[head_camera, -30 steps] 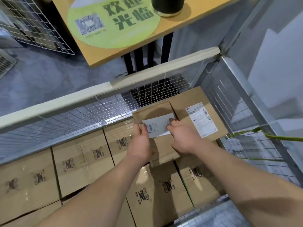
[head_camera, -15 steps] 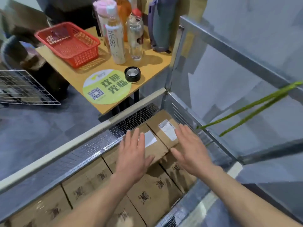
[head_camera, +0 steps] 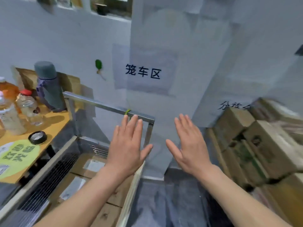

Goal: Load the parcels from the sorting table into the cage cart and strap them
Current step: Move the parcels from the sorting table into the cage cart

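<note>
1. The left hand (head_camera: pixel 129 145) is hovering palm down, fingers straight and close together, gripping nothing. It is showing in front of the far right corner of the cage cart (head_camera: pixel 106 106).
2. The right hand (head_camera: pixel 188 143) is hovering flat in the same way, to the right of the cart and above the grey floor (head_camera: pixel 164 207). It is holding nothing.
3. The two hands are staying apart, with a clear gap between the thumbs. Neither is touching a box or the cart frame.
4. Brown parcels (head_camera: pixel 78 169) are lying flat inside the cart, below the left hand and forearm. At least two are showing white labels face up.
5. A stack of boxes (head_camera: pixel 265 145) is sitting at the right, well apart from the cart. It is blurred, so I cannot tell what it is resting on.
6. A green strap (head_camera: pixel 127 111) is hanging off the cart's far top rail, just beyond the left fingertips.
7. A wooden table (head_camera: pixel 55 126) is standing just beside the cart's left wall. It is carrying bottles (head_camera: pixel 9 118), a grey flask (head_camera: pixel 49 86), a black lid (head_camera: pixel 37 137) and a round green sticker (head_camera: pixel 18 157).
8. A paper sign (head_camera: pixel 142 73) reading 笼车区 is hanging on the far wall.
</note>
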Available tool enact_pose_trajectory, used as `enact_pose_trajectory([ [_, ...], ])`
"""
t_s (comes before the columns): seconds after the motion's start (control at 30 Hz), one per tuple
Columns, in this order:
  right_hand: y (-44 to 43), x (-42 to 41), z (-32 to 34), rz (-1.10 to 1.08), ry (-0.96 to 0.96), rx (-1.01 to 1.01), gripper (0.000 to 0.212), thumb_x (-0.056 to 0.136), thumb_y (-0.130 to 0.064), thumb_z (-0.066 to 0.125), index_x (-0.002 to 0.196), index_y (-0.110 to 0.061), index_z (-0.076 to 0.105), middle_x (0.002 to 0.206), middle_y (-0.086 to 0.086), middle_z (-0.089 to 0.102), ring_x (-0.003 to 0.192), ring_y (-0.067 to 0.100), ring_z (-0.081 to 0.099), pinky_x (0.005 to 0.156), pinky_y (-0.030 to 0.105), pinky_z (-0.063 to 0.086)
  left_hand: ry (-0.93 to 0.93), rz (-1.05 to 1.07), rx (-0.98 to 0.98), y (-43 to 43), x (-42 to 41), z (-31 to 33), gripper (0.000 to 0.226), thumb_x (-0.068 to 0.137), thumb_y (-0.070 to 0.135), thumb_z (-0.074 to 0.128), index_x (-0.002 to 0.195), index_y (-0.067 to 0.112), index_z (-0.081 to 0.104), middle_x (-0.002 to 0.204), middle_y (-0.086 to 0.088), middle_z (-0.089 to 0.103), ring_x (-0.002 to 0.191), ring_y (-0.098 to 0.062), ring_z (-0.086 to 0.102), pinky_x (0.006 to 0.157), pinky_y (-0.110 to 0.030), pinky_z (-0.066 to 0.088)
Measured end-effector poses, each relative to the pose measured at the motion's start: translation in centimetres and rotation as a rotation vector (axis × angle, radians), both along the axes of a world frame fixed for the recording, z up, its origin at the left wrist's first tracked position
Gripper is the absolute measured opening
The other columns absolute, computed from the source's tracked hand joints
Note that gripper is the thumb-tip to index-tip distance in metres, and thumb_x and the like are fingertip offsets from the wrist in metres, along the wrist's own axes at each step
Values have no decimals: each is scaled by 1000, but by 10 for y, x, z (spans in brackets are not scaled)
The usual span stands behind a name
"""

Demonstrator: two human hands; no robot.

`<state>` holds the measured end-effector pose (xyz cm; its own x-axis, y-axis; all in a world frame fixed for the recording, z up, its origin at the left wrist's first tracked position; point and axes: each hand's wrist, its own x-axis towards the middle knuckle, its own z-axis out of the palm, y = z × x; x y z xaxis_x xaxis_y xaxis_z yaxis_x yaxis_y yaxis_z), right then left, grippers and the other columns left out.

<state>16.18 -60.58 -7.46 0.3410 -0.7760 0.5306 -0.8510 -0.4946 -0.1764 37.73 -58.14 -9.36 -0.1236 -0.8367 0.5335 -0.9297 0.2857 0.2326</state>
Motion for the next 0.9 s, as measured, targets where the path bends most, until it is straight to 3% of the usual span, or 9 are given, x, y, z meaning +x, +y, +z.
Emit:
enact_pose_trajectory([
  [0.43, 172, -320, 117, -570, 24, -322, 72, 93, -49, 49, 147, -1, 44, 155, 17, 39, 147, 32, 32, 114, 51, 35, 18, -534, -232, 55, -335, 122, 79, 90, 58, 42, 143, 0, 42, 152, -20, 39, 143, -41, 31, 105, -61, 39],
  [0.67, 291, -469, 131, -859, 48, -324, 74, 94, -53, 42, 152, -6, 36, 160, 13, 31, 150, 25, 22, 118, 43, 22, 0, -751, -269, 132, -512, 144, 79, 91, 59, 41, 146, 2, 39, 154, -18, 35, 145, -39, 27, 110, -56, 36],
  [0.9, 374, -563, 122, -1064, 53, -282, 75, 93, -53, 42, 152, -8, 37, 159, 12, 32, 150, 27, 24, 117, 45, 24, -46, -878, -246, 192, -628, 143, 78, 90, 59, 37, 146, 4, 36, 153, -17, 36, 144, -39, 30, 110, -54, 35],
])
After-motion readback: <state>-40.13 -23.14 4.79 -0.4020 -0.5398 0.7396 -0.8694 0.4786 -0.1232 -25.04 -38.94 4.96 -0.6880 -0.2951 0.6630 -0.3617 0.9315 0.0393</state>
